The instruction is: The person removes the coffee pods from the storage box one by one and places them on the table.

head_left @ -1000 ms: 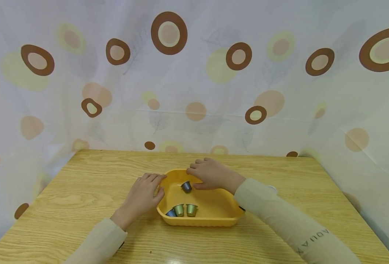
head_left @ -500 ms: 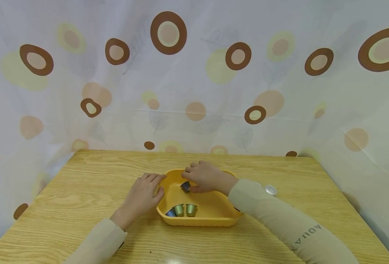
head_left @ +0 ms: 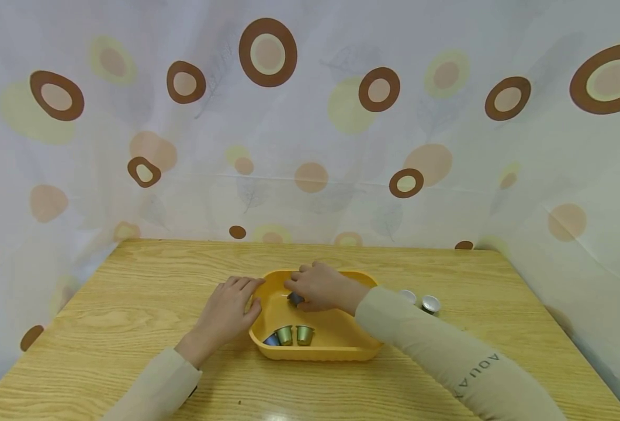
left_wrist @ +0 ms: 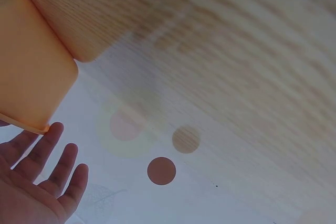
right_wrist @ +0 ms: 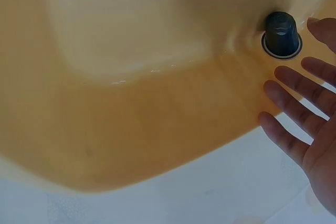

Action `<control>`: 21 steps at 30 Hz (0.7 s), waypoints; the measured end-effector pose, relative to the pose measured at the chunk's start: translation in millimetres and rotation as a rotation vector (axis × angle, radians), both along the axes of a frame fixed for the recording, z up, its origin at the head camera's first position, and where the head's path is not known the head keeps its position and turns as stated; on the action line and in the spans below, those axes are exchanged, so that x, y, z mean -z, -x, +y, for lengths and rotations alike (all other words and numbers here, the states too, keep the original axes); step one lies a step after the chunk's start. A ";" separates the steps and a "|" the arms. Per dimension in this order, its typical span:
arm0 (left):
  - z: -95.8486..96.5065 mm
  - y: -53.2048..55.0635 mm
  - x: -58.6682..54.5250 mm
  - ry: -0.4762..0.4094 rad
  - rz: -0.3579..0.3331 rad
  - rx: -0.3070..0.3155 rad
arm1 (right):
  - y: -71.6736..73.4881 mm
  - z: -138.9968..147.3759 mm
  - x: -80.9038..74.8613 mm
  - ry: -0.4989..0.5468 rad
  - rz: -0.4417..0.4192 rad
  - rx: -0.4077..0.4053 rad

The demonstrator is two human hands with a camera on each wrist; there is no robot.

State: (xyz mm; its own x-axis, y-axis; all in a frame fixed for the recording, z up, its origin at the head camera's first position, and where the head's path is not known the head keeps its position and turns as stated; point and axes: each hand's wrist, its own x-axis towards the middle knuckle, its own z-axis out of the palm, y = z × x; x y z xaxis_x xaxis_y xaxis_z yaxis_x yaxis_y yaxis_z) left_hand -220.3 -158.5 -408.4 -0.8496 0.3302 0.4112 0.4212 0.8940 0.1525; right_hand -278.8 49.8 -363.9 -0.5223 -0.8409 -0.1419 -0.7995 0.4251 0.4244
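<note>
A yellow plastic tray (head_left: 336,353) stands on the table. My left hand (head_left: 225,313) rests at its left rim, and in the left wrist view straight, spread fingers touch the rim with a fingertip. My right hand (head_left: 322,287) reaches over the tray's far part, partly covering a dark coffee capsule (head_left: 295,299). In the right wrist view that capsule (right_wrist: 282,32) lies against the tray wall, between the spread thumb and fingers, with a gap around it. Two green capsules (head_left: 304,335) and a blue capsule (head_left: 271,340) lie in the tray's near left corner.
Two capsules with silvery-white lids (head_left: 430,304) stand on the wooden table (head_left: 183,269) to the right of the tray, one partly behind the right sleeve (head_left: 420,333). A patterned curtain (head_left: 310,117) surrounds the table's back and sides.
My right hand has moved left and slightly down toward the dark capsule, now covering more of it. The silvery-lidded capsules on the right have come into view from behind the sleeve. My left hand stays put.
</note>
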 end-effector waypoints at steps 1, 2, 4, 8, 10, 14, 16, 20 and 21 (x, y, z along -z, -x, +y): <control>0.0 -0.1 0.0 0.001 0.002 0.001 | -0.6 -0.6 -0.1 -0.004 0.000 0.004; -0.1 -0.3 -0.1 0.001 0.005 0.001 | -1.0 -1.2 0.0 -0.010 0.001 0.008; -0.2 -0.7 -0.3 0.003 0.010 0.003 | -1.6 -2.2 0.3 -0.020 0.002 0.014; -0.1 -1.2 -0.8 0.004 0.016 0.006 | -2.5 -3.1 1.9 -0.044 -0.004 0.029; -0.1 -1.2 -0.5 0.003 0.015 0.005 | -2.6 -3.4 3.5 -0.048 -0.013 0.030; 0.0 -1.3 -0.3 0.002 0.012 0.002 | -2.8 -3.7 5.4 -0.044 -0.047 0.014; 0.1 -1.4 -0.2 0.002 0.011 0.002 | -2.9 -4.1 6.0 -0.045 -0.068 0.007; 0.4 -1.6 -0.6 0.003 0.007 -0.001 | -3.2 -4.9 5.5 -0.051 -0.097 -0.001; 0.5 -1.7 -0.8 0.004 0.005 -0.002 | -3.4 -5.0 5.3 -0.053 -0.102 -0.002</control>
